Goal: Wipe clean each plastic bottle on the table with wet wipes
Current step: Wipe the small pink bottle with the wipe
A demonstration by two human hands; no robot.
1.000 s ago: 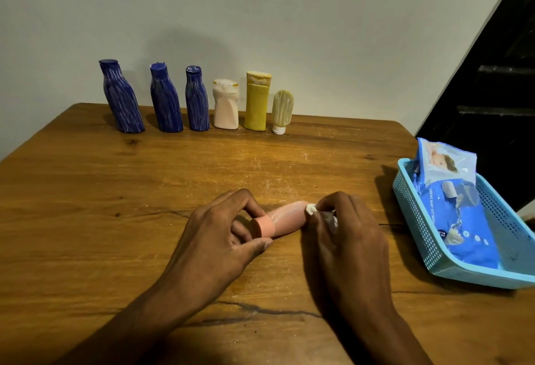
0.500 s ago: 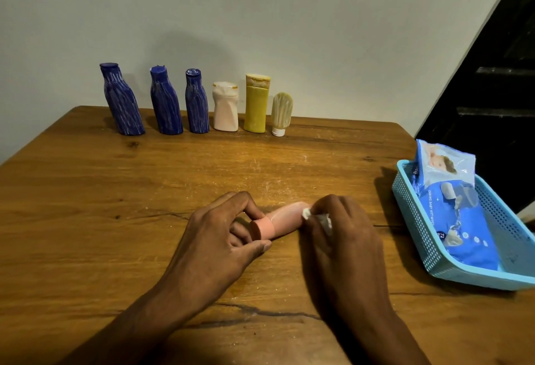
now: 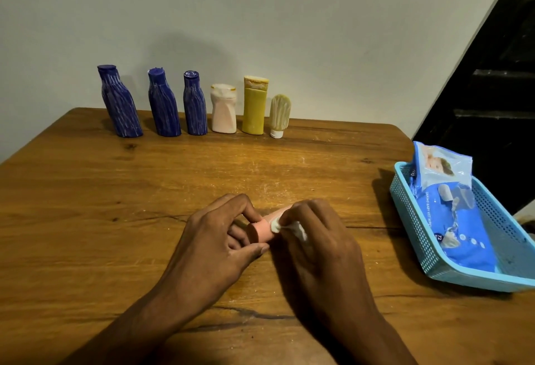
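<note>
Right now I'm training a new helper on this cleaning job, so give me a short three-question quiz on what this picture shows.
1. How many bottles stand in the row at the wall?
2. True or false: the wet wipe pack lies in the blue basket.
3. Which hand presses the wipe to the pink bottle: A left, B right?

Key:
1. Six: three blue bottles, a pale pink one, a yellow one and a small cream tube.
2. True.
3. B: the right hand wipes, and the left hand has its grip on the cap end.
</note>
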